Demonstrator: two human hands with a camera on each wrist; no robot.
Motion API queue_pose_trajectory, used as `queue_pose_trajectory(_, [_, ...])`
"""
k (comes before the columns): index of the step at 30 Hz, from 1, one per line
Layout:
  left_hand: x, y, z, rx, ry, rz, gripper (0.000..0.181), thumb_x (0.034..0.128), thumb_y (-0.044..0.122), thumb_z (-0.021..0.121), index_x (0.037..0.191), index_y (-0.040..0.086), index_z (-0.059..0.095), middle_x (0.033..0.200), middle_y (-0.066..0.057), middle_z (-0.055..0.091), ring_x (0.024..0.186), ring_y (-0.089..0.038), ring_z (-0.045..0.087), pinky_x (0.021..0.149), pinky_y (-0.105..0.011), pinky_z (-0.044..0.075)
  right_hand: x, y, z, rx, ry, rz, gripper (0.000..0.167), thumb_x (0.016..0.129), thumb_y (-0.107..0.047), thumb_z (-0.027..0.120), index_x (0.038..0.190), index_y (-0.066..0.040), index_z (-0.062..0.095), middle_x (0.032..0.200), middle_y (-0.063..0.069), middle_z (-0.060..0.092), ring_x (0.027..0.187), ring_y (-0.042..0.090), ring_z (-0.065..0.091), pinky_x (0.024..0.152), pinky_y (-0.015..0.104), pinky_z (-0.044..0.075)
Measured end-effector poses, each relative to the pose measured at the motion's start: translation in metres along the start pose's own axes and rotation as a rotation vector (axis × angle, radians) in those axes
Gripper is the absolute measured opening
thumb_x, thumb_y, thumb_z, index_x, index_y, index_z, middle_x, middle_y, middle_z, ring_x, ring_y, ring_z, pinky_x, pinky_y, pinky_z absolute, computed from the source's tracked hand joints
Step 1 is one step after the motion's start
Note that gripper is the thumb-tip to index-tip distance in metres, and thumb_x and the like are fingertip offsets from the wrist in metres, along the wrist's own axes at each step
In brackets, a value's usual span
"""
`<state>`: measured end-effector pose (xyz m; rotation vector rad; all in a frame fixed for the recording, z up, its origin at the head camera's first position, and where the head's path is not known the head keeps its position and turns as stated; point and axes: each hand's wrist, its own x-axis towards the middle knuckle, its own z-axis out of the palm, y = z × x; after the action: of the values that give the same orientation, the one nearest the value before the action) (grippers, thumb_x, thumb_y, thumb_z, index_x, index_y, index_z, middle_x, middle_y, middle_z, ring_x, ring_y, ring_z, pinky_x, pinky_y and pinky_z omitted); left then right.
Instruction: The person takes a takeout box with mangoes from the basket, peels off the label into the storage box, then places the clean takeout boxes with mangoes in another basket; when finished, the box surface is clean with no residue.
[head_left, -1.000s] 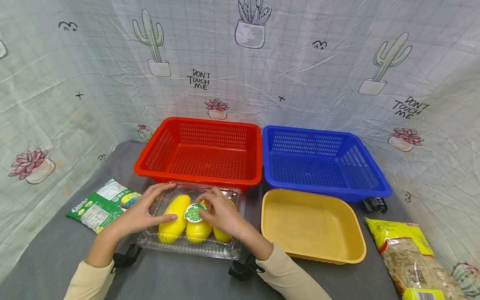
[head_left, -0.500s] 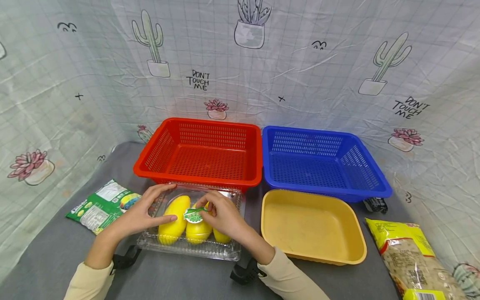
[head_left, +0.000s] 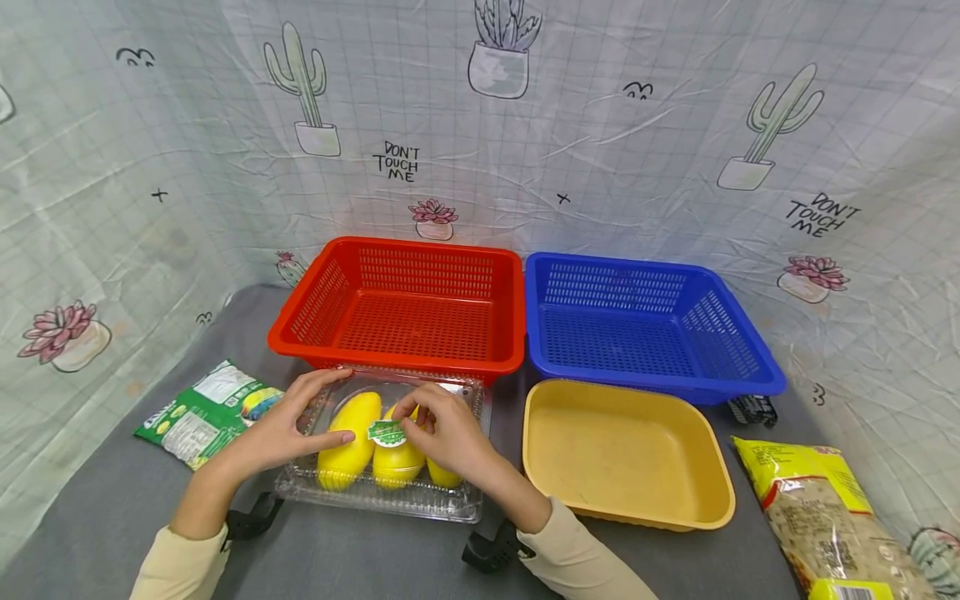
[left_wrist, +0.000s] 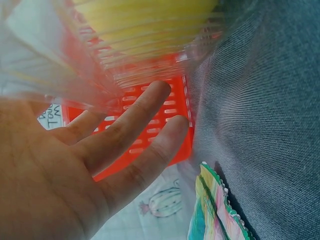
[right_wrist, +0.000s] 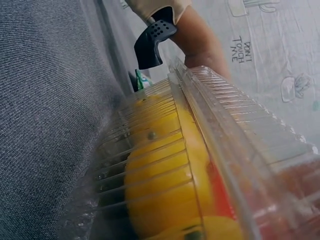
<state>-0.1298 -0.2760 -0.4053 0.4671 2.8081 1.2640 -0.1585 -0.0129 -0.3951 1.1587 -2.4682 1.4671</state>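
Observation:
A clear plastic clamshell box (head_left: 378,497) holds several yellow mangoes (head_left: 351,433). My left hand (head_left: 281,425) lies along the box's left side, thumb over the lid and fingers stretched toward the far corner. In the left wrist view, the relaxed fingers (left_wrist: 145,107) are beside the ribbed clear wall. Over the lid's middle, my right hand (head_left: 447,429) pinches the upper right edge of a round green and white sticker (head_left: 388,434); that edge is folded up, and the fingers partly hide it. Mangoes (right_wrist: 165,175) also show through the box wall in the right wrist view.
Directly behind the box stands a red basket (head_left: 420,364), with a blue basket (head_left: 652,380) to its right. A yellow tray (head_left: 622,450) is right of the box. Packets lie at both sides, one green (head_left: 198,421) and one yellow and clear (head_left: 817,508).
The sticker lay flat at first; its upper right part has since been lifted and folded over by my right hand, which drew back slightly. The left hand has stayed put.

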Motion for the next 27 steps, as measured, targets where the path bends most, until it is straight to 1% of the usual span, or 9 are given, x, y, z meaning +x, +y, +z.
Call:
queue_pose_trajectory(4, [0.000, 0.001, -0.001, -0.001, -0.004, -0.002, 0.079, 0.0850, 0.029, 0.076, 0.150, 0.018, 0.033, 0.149, -0.015, 0.030, 0.128, -0.039, 0.036, 0.090, -0.062, 0.044, 0.000, 0.001, 0.001, 0.006, 0.033, -0.057, 0.011, 0.086, 0.002, 0.064, 0.090, -0.006, 0.070, 0.088, 0.005, 0.064, 0.072, 0.017, 0.054, 0.062, 0.026, 0.051])
queue_pose_trajectory(7, [-0.001, 0.001, -0.002, 0.004, -0.006, -0.007, 0.079, 0.0850, 0.029, 0.076, 0.150, 0.017, 0.032, 0.149, -0.015, 0.029, 0.127, -0.038, 0.037, 0.087, -0.056, 0.046, -0.001, 0.001, 0.002, 0.016, 0.049, -0.092, 0.011, 0.085, 0.002, 0.064, 0.090, -0.006, 0.070, 0.089, 0.005, 0.066, 0.075, 0.017, 0.055, 0.063, 0.027, 0.053])
queue_pose_trajectory(9, [-0.001, 0.001, -0.002, 0.008, -0.006, -0.011, 0.080, 0.0849, 0.029, 0.076, 0.150, 0.017, 0.032, 0.150, -0.016, 0.029, 0.125, -0.038, 0.039, 0.084, -0.052, 0.046, -0.001, 0.001, 0.003, 0.019, 0.057, -0.103, 0.011, 0.086, 0.002, 0.064, 0.090, -0.005, 0.070, 0.089, 0.004, 0.066, 0.075, 0.017, 0.055, 0.063, 0.028, 0.053])
queue_pose_trajectory(12, [-0.001, 0.001, -0.003, 0.009, -0.008, -0.012, 0.080, 0.0849, 0.029, 0.076, 0.151, 0.018, 0.033, 0.149, -0.015, 0.029, 0.121, -0.036, 0.041, 0.080, -0.044, 0.046, -0.002, 0.001, 0.003, 0.032, 0.074, -0.104, 0.010, 0.086, 0.002, 0.064, 0.090, -0.005, 0.070, 0.089, 0.005, 0.066, 0.074, 0.018, 0.054, 0.062, 0.028, 0.053])
queue_pose_trajectory(15, [-0.001, 0.000, -0.002, 0.003, -0.009, -0.010, 0.079, 0.0850, 0.029, 0.076, 0.151, 0.019, 0.033, 0.150, -0.015, 0.029, 0.119, -0.036, 0.042, 0.078, -0.041, 0.045, -0.002, 0.000, 0.002, 0.067, 0.094, -0.092, 0.010, 0.086, 0.002, 0.064, 0.090, -0.005, 0.070, 0.090, 0.005, 0.066, 0.074, 0.019, 0.055, 0.062, 0.024, 0.052])
queue_pose_trajectory(18, [-0.001, 0.001, -0.001, -0.003, -0.013, -0.010, 0.079, 0.0850, 0.029, 0.076, 0.151, 0.019, 0.033, 0.150, -0.015, 0.030, 0.119, -0.036, 0.042, 0.078, -0.041, 0.045, -0.004, 0.000, 0.001, 0.110, 0.099, -0.079, 0.010, 0.086, 0.002, 0.064, 0.090, -0.005, 0.070, 0.090, 0.006, 0.066, 0.076, 0.016, 0.055, 0.064, 0.021, 0.051])
queue_pose_trajectory(21, [-0.002, 0.001, -0.001, -0.006, -0.020, -0.018, 0.079, 0.0849, 0.030, 0.076, 0.151, 0.020, 0.033, 0.149, -0.014, 0.030, 0.119, -0.037, 0.043, 0.078, -0.041, 0.045, -0.006, -0.002, -0.001, 0.146, 0.092, -0.068, 0.010, 0.087, 0.002, 0.064, 0.091, -0.005, 0.070, 0.091, 0.006, 0.066, 0.079, 0.012, 0.056, 0.066, 0.021, 0.053])
queue_pose_trajectory(27, [-0.002, 0.002, -0.002, 0.007, -0.030, -0.039, 0.079, 0.0860, 0.032, 0.075, 0.152, 0.022, 0.031, 0.150, -0.016, 0.029, 0.116, -0.038, 0.045, 0.079, -0.041, 0.045, -0.010, -0.006, -0.007, 0.212, 0.085, -0.045, 0.011, 0.088, 0.003, 0.062, 0.093, -0.003, 0.070, 0.093, 0.009, 0.065, 0.080, 0.014, 0.057, 0.070, 0.023, 0.055])
